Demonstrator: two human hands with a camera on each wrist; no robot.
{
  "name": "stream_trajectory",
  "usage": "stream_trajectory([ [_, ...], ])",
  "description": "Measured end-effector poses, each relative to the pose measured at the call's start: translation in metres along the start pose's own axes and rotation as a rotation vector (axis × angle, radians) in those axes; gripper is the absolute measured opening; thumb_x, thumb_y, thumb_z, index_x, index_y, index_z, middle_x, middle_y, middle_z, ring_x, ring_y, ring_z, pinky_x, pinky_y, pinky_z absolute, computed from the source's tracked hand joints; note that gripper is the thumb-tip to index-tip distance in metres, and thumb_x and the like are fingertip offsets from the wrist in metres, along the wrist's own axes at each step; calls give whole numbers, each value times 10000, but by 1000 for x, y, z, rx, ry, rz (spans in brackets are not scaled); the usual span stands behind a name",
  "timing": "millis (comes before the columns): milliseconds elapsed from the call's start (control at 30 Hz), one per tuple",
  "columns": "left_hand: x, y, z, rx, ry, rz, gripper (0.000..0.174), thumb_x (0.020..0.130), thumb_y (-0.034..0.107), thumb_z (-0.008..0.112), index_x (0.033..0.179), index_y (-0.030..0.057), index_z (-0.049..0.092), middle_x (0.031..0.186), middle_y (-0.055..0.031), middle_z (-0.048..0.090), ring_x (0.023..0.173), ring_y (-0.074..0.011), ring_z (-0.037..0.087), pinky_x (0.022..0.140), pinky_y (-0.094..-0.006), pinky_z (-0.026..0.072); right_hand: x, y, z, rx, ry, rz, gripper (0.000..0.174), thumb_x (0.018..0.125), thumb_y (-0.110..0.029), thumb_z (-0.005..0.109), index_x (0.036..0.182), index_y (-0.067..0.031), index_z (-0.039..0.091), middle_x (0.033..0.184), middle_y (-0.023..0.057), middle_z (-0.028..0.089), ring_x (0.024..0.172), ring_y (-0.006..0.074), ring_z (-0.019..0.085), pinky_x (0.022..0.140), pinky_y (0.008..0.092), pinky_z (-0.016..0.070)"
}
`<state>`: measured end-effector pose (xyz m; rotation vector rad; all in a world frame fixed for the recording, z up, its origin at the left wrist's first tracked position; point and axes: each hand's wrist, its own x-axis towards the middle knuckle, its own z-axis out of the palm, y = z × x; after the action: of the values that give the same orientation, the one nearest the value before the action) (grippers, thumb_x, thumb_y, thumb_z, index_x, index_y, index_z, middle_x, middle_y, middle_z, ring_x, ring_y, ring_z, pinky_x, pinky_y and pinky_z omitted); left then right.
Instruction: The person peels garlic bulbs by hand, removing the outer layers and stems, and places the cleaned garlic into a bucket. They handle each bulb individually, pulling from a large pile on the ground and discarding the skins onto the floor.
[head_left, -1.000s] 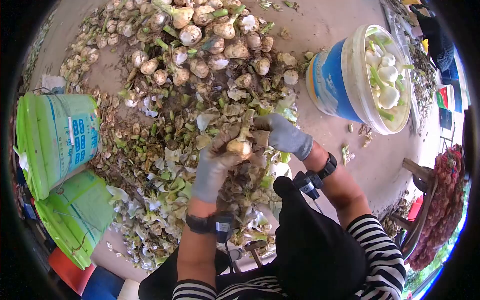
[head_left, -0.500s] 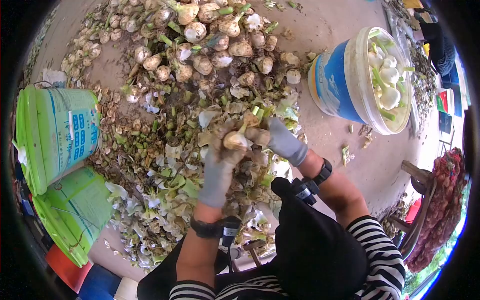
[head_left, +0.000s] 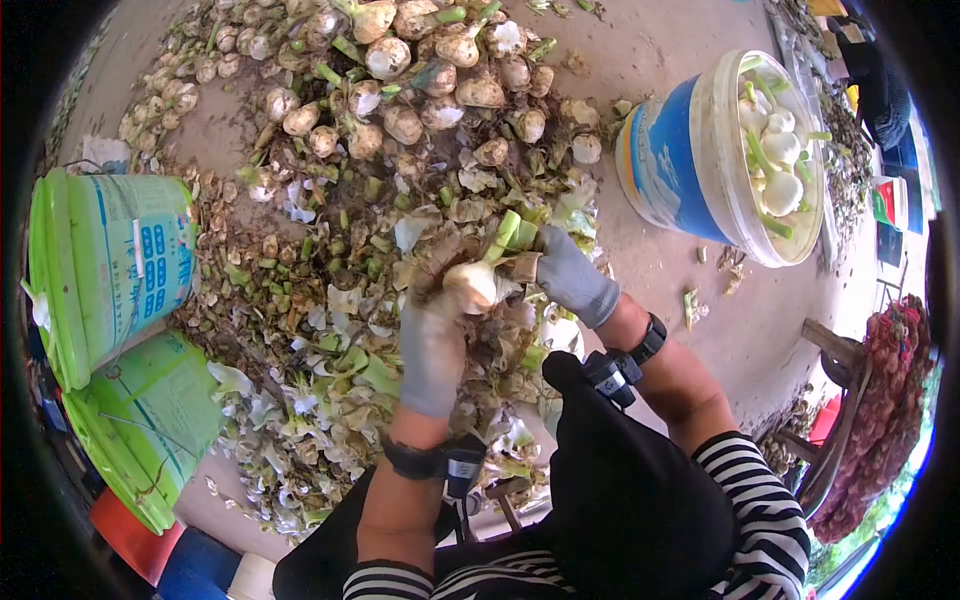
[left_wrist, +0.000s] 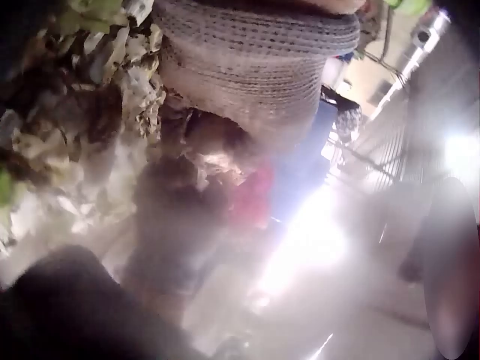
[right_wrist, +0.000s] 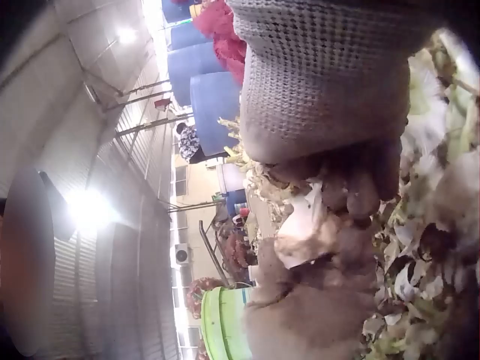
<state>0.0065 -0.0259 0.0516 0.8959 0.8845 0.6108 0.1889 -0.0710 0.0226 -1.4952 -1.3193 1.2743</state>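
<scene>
In the head view my left hand (head_left: 432,345), in a grey knit glove with soiled fingers, grips a garlic bulb (head_left: 474,287). The bulb is pale and partly bared, with its green stem (head_left: 502,236) pointing up and slightly right. My right hand (head_left: 577,277), gloved alike, pinches brown outer skin (head_left: 520,266) beside the stem. Curled fingers of the right glove (right_wrist: 322,97) close on pale skin in the right wrist view. Glare and blur hide most of the bulb in the left wrist view, where the left glove (left_wrist: 240,82) fills the top.
Beneath my hands spreads a heap of peelings (head_left: 340,340). Unpeeled garlic bulbs (head_left: 400,125) lie beyond it. A white and blue bucket (head_left: 665,160) of peeled garlic stands at right; two green-rimmed buckets (head_left: 120,290) are at left. Red net sacks (head_left: 870,420) sit far right.
The outer skin has come away from the bulb toward the right, baring more pale surface and the green stem. The left hand has shifted slightly right; the right hand has dropped a little.
</scene>
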Motion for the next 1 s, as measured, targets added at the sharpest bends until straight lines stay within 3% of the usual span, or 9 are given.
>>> stream_trajectory([
  [100, 6, 8, -3, -728, 26, -412, 472, 856, 110, 590, 1281, 9, 411, 1118, -131, 576, 954, -225, 595, 789, -346, 513, -1, -9, -1, 159, -1, 189, 221, 756, -125, 603, 934, -1, 642, 899, 135, 639, 777, 211, 598, 720, 321, 468],
  [233, -3, 5, 12, -306, 20, -77, 402, 967, 256, 398, 1288, 16, 389, 1103, -146, 574, 894, -247, 609, 728, -342, 515, 1, -2, -1, 190, 43, 147, 213, 749, -120, 595, 917, -3, 655, 838, 136, 644, 728, 219, 607, 670, 304, 470],
  [367, 5, 2, -3, -451, 90, -340, 368, 926, 188, 483, 1250, 13, 477, 1001, -145, 615, 869, -205, 606, 697, -293, 502, 1, -22, -14, 222, -74, 218, 235, 753, -115, 608, 948, 8, 653, 758, 51, 652, 680, 104, 577, 641, 263, 483],
  [433, 11, -6, -9, -311, 138, -348, 336, 916, 171, 500, 1193, -16, 532, 941, -141, 636, 865, -171, 604, 722, -287, 490, -4, -27, -18, 370, -233, 258, 244, 746, -105, 603, 963, -5, 653, 802, 52, 661, 689, 117, 584, 655, 257, 488],
  [500, 15, -10, -13, 636, 147, 9, 368, 942, 237, 468, 1162, -48, 543, 917, -132, 642, 862, -151, 593, 797, -300, 466, -5, -16, -16, 306, -257, 196, 264, 747, -112, 598, 985, -8, 647, 833, 49, 661, 693, 120, 586, 657, 254, 485],
  [633, 4, 11, -3, -115, 127, -65, 398, 900, 249, 540, 1156, -55, 535, 1001, -92, 617, 868, -147, 562, 864, -291, 427, -8, -8, -5, 294, -61, 137, 285, 754, -155, 613, 995, -7, 642, 819, 49, 660, 710, 119, 590, 674, 255, 480],
  [833, 18, -21, -27, -524, 93, -226, 348, 921, 243, 500, 1144, -24, 488, 1034, -135, 597, 966, -231, 584, 863, -365, 475, -12, -12, -10, 544, -281, -51, 316, 768, -235, 653, 973, 4, 644, 891, 87, 661, 801, 180, 624, 755, 295, 500],
  [900, 22, -9, -21, -474, 186, -75, 386, 944, 316, 466, 1144, -5, 543, 1102, -128, 599, 1005, -221, 575, 896, -367, 465, -18, -4, -21, 956, -166, 229, 327, 777, -245, 659, 989, 3, 638, 920, 96, 659, 867, 186, 617, 804, 304, 485],
  [1000, 17, -1, -25, -461, 109, -122, 412, 953, 316, 448, 1212, 1, 504, 1165, -127, 576, 1050, -232, 563, 929, -378, 445, -18, -1, -20, 669, -74, 84, 356, 782, -264, 671, 1014, 3, 628, 946, 91, 659, 863, 184, 619, 811, 289, 480],
])
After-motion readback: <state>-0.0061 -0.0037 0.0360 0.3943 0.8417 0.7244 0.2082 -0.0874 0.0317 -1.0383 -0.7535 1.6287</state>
